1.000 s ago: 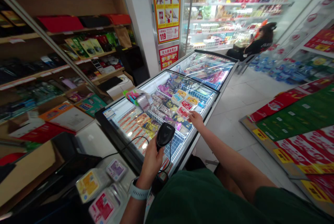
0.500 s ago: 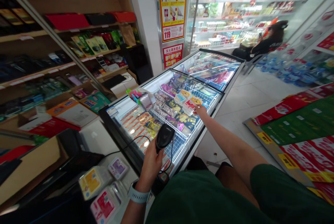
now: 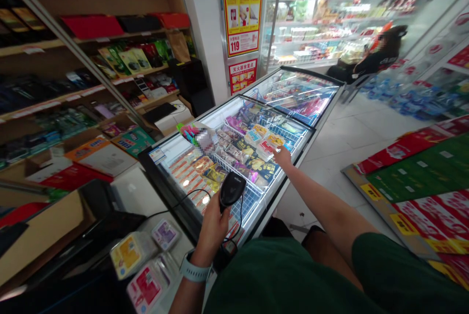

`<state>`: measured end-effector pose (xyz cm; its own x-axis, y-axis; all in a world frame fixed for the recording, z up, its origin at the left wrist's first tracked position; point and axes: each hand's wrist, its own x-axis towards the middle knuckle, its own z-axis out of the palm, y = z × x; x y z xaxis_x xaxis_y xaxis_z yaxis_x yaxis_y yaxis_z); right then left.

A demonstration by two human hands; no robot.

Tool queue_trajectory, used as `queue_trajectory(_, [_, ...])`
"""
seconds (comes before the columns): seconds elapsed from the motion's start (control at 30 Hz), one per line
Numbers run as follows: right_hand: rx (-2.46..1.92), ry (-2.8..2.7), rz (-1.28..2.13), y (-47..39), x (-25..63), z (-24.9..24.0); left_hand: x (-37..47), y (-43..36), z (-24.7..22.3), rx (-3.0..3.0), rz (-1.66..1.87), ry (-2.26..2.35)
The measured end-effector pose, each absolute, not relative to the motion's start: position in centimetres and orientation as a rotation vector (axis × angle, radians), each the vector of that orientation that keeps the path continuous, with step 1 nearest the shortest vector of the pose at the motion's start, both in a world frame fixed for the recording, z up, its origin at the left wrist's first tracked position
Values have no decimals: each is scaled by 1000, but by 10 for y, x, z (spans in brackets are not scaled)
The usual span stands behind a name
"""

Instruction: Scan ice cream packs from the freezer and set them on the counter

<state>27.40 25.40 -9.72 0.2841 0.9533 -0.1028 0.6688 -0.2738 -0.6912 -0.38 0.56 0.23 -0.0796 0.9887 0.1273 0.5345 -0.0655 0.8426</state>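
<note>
My left hand [image 3: 213,227] grips a black corded barcode scanner [image 3: 231,190], held upright over the near end of a glass-topped chest freezer [image 3: 205,119]. My right arm stretches forward across the freezer. My right hand [image 3: 283,156] rests on the glass lid near its right edge, fingers apart, above small red and yellow ice-cream packets [image 3: 264,148]. The freezer's wire baskets hold several colourful frozen packets. I cannot see anything held in the right hand.
Three wrapped packets [image 3: 144,265] lie on the dark counter at lower left. A second freezer [image 3: 296,92] stands behind the first. Wooden shelves [image 3: 88,50] fill the left side. Stacked red and green cartons [image 3: 421,167] sit on the right. A seated person [image 3: 370,57] is by the chiller.
My right hand has reached farther forward along the freezer lid. The left hand and scanner have stayed almost where they were. The view shifted slightly.
</note>
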Motion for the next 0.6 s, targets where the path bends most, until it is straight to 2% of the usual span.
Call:
queue_trajectory(0.27, [-2088,-1526,510,229,268,-91,-1,5,1,1623,1057,1667])
queue_trajectory(0.6, [-2018,-1727,505,187,246,-99,-1,5,2,1636,1077,1651])
